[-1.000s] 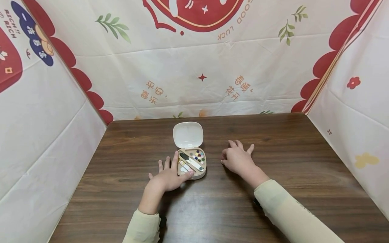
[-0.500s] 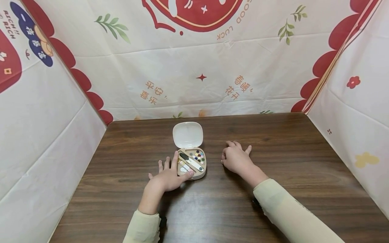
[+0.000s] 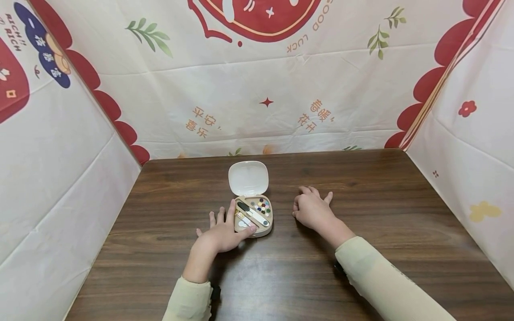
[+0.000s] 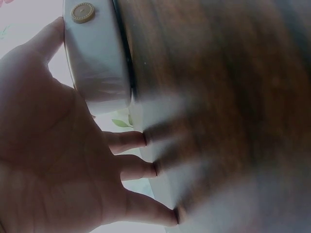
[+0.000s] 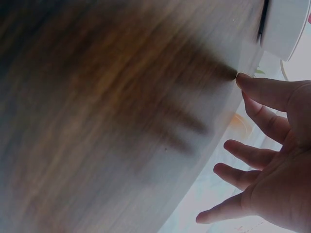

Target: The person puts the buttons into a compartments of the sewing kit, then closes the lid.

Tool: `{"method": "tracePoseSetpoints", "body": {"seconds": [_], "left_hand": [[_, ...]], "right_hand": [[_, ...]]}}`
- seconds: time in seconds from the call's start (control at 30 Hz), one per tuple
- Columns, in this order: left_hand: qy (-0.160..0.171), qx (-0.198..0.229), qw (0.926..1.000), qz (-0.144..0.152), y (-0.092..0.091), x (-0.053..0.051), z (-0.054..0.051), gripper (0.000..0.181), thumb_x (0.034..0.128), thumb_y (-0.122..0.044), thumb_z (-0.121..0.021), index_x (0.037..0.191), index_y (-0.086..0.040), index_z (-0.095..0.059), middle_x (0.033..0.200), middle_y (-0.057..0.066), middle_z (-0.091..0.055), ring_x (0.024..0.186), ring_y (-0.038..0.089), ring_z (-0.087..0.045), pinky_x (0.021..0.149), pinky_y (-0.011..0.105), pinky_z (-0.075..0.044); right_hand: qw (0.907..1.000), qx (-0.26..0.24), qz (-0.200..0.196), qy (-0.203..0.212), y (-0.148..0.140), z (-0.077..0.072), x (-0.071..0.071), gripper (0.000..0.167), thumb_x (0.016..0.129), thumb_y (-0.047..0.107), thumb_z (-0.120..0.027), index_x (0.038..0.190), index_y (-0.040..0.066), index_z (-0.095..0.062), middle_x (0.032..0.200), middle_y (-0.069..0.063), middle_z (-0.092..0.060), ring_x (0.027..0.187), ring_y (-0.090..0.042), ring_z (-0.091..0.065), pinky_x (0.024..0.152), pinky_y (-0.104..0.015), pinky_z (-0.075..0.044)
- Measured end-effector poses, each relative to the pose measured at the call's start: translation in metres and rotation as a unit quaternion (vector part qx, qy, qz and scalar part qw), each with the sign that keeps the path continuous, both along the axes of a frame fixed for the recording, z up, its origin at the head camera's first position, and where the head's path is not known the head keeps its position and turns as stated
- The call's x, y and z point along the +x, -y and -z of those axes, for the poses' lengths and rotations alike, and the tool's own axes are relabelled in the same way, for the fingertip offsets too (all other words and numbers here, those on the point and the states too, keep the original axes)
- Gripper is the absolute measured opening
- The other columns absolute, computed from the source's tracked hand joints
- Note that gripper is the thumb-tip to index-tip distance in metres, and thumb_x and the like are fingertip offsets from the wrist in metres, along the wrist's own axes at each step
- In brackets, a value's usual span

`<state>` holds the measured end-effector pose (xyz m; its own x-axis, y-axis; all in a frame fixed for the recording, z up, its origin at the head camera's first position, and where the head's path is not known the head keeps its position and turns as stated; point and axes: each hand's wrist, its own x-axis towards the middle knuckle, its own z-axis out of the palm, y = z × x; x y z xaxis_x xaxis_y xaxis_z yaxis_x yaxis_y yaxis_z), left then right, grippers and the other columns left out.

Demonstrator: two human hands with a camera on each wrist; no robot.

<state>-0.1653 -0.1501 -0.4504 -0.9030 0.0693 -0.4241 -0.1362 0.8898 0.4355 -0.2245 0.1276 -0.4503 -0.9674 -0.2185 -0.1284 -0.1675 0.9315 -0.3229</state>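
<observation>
A small cream case, which looks like a sewing kit (image 3: 263,232), lies on the table with its white lid (image 3: 248,178) raised. Inside are several small coloured round pieces (image 3: 263,206) and a black-and-white tool (image 3: 253,214) set diagonally. My left hand (image 3: 218,236) spreads over the case's front left corner, thumb at the front edge and index finger along the left side. To the right of the case, my right hand (image 3: 315,211) touches the table with its thumb tip. The index fingertip is partly behind the thumb. No object shows in the right hand.
The dark wooden table (image 3: 160,249) is walled at the back and both sides by white printed cloth (image 3: 257,89). A round gold-coloured stud (image 4: 83,13) sits on the case's side in the left wrist view.
My right hand has shifted slightly and its outer fingers have drawn in a little since a second ago. The left hand and the case stay in place.
</observation>
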Motion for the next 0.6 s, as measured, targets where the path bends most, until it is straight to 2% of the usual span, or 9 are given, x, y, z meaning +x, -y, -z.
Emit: {"method": "tracePoseSetpoints", "body": {"seconds": [0.17,0.2,0.43,0.6], "left_hand": [[-0.001,-0.002,1.0000,-0.003,0.001,-0.002,0.007,0.119,0.0811,-0.100,-0.044,0.170,-0.042,0.010,0.181,0.016,-0.007,0.166,0.049,0.001,0.111,0.094,-0.003],[0.002,-0.001,1.0000,-0.005,0.000,-0.001,0.004,0.118,0.0819,-0.099,-0.044,0.170,-0.042,0.010,0.181,0.015,-0.006,0.167,0.047,0.002,0.112,0.093,-0.002],[0.004,-0.005,1.0000,-0.003,0.001,-0.002,0.005,0.117,0.0835,-0.098,-0.043,0.170,-0.041,0.011,0.181,0.016,-0.007,0.167,0.047,0.001,0.113,0.093,-0.002],[0.004,-0.001,1.0000,-0.005,0.002,-0.006,0.014,0.118,0.0818,-0.100,-0.043,0.169,-0.044,0.013,0.181,0.014,-0.004,0.167,0.045,0.005,0.113,0.092,0.000]], "right_hand": [[1.0000,0.000,-0.002,0.000,0.000,-0.001,0.001,0.029,0.095,0.014,-0.075,0.069,0.018,-0.063,0.168,-0.023,-0.041,0.159,-0.054,-0.025,0.113,-0.093,-0.003],[1.0000,0.000,-0.002,0.000,0.000,-0.001,0.001,0.029,0.095,0.014,-0.075,0.069,0.018,-0.063,0.168,-0.023,-0.041,0.159,-0.054,-0.025,0.113,-0.093,-0.003],[1.0000,0.001,-0.004,0.000,0.001,-0.003,0.002,0.030,0.097,0.016,-0.074,0.070,0.019,-0.063,0.168,-0.023,-0.041,0.159,-0.053,-0.025,0.112,-0.093,-0.003],[0.9999,-0.006,-0.005,-0.012,0.003,-0.005,0.003,0.031,0.097,0.018,-0.075,0.070,0.018,-0.062,0.167,-0.023,-0.042,0.159,-0.053,-0.027,0.112,-0.094,-0.004]]}}
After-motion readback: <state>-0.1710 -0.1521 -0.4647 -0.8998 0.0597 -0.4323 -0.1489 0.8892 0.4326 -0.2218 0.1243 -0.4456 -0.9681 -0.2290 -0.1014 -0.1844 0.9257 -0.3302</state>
